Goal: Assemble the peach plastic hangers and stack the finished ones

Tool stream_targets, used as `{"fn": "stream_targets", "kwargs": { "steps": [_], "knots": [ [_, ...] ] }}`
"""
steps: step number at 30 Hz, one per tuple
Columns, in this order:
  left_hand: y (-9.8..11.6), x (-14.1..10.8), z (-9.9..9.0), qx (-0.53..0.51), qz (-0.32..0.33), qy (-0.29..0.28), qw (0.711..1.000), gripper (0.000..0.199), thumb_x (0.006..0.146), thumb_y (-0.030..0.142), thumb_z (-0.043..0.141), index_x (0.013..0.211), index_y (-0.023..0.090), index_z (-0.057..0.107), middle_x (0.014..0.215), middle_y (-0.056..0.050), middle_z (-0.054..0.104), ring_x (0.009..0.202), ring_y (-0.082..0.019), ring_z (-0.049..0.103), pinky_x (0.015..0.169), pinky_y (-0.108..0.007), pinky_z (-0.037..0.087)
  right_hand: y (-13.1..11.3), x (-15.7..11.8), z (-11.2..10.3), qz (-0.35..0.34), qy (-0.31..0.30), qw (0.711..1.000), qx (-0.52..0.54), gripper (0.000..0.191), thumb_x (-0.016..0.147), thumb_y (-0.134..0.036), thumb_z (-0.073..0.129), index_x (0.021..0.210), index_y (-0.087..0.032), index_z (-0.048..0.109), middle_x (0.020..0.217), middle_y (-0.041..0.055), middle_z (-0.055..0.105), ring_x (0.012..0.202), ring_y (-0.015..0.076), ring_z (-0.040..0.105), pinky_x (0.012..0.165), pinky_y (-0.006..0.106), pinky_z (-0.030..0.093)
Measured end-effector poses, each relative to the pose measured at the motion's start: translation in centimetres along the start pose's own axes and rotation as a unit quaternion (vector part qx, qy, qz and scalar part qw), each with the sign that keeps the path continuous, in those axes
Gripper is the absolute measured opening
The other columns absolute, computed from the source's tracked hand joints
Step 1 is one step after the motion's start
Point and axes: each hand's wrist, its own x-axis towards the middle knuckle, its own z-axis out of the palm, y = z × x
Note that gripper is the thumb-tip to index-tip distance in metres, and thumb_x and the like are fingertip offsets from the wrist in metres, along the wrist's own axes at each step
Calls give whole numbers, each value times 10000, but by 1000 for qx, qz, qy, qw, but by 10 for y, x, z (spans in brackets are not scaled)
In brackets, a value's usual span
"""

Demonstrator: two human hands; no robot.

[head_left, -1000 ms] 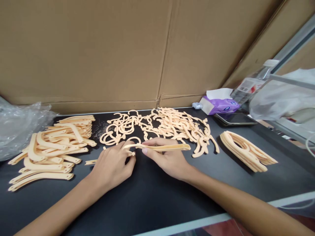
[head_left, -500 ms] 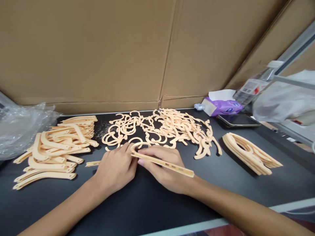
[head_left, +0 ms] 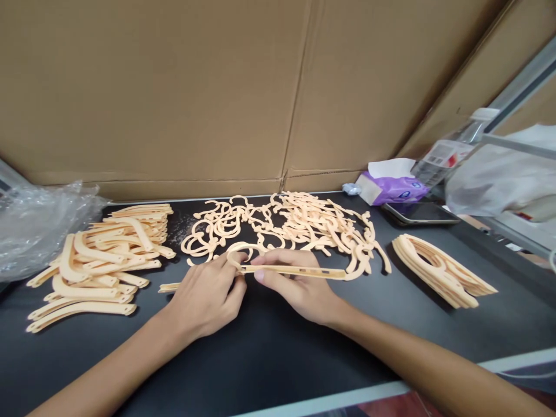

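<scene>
A: Item one?
B: Slotted bar (head_left: 304,271), cream, one, raised between the hands above the tabletop (head_left: 278,359). A curved hook (head_left: 237,248) sits at its left end; whether the two are joined, cannot tell.
A: Hands?
B: Left hand (head_left: 208,292): closed on the curved hook, fingertips partly hidden. Right hand (head_left: 302,286): pinching the slotted bar near its left end, thumb on the near side.
A: Handling, by judgement?
B: Light; probably moulded plastic. Stiff along its length, with slight spring in the hook. Smooth, mildly slippery. Thin sections could crack if twisted. Best hold: bar close to the hook end, hook by its thick base.
A: Surroundings?
B: Heap of hooks (head_left: 313,217), tangled, just beyond the hands; the bar's right end overlaps it in view, contact uncertain. Pile of curved arms (head_left: 104,269), left. Loose piece (head_left: 168,288), one, jutting from behind the left hand. Stack of finished-looking frames (head_left: 447,281), right, well apart.
A: Obstructions?
B: The heap, chiefly, crowding the far side. Phone (head_left: 421,212), tissue pack (head_left: 397,188) and bottle (head_left: 447,153): far right, out of the way. Clear plastic wrap (head_left: 43,226): far left, likewise.
</scene>
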Motion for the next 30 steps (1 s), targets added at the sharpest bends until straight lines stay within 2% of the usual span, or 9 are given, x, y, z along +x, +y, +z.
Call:
{"fn": "stream_targets", "kwargs": {
  "steps": [3, 6, 9, 13, 18, 22, 30],
  "knots": [
    [3, 0, -2, 55, 14, -17, 998, 317, 932, 213, 330, 1121, 207, 584, 1046, -77, 701, 872, -294, 705, 704, -421, 533, 2, 1, 1, 17, -8, 999, 41, 111, 831, -248, 652, 846, -160, 718, 782, 17, 710, 692, 131, 620, 636, 240, 481],
    [5, 0, -2, 104, 27, -19, 994, 278, 921, 217, 351, 944, 200, 628, 919, -73, 705, 797, -296, 703, 649, -410, 521, 7, 3, 3, 23, -30, 998, 55, 141, 823, -261, 654, 734, -155, 686, 672, -5, 619, 619, 110, 531, 569, 230, 413],
    [5, -1, -2, 122, 41, -20, 992, 262, 907, 213, 370, 824, 193, 617, 845, -73, 691, 769, -290, 697, 627, -397, 514, 10, 4, 4, 38, -40, 996, 71, 156, 816, -282, 658, 730, -155, 685, 667, -2, 595, 596, 109, 508, 533, 231, 383],
    [6, -1, -3, 130, 59, -22, 990, 248, 896, 193, 371, 857, 188, 616, 879, -71, 688, 760, -283, 696, 605, -390, 509, 11, 3, 4, 17, -50, 998, 31, 155, 849, -282, 640, 804, -155, 718, 711, 12, 628, 617, 120, 544, 549, 235, 408],
    [7, -1, -4, 145, 68, -25, 987, 237, 887, 186, 381, 881, 182, 618, 818, -63, 673, 714, -289, 695, 586, -396, 505, 11, 1, 2, -25, -63, 998, 17, 130, 881, -244, 631, 892, -173, 739, 802, 18, 696, 678, 125, 607, 596, 229, 457],
    [8, -2, -4, 145, 79, -14, 986, 240, 897, 197, 390, 977, 184, 616, 810, -53, 668, 708, -286, 696, 588, -397, 506, 9, 1, 2, -85, -55, 995, -1, 131, 891, -210, 632, 938, -174, 748, 829, 28, 720, 717, 133, 640, 651, 239, 494],
    [8, -3, 1, 149, 87, 29, 985, 236, 932, 228, 388, 837, 181, 599, 732, -41, 616, 671, -250, 670, 596, -372, 498, -4, 1, 0, -151, -70, 985, -50, 156, 894, -159, 632, 993, -172, 752, 893, 54, 750, 799, 139, 679, 769, 255, 544]
  ]
}}
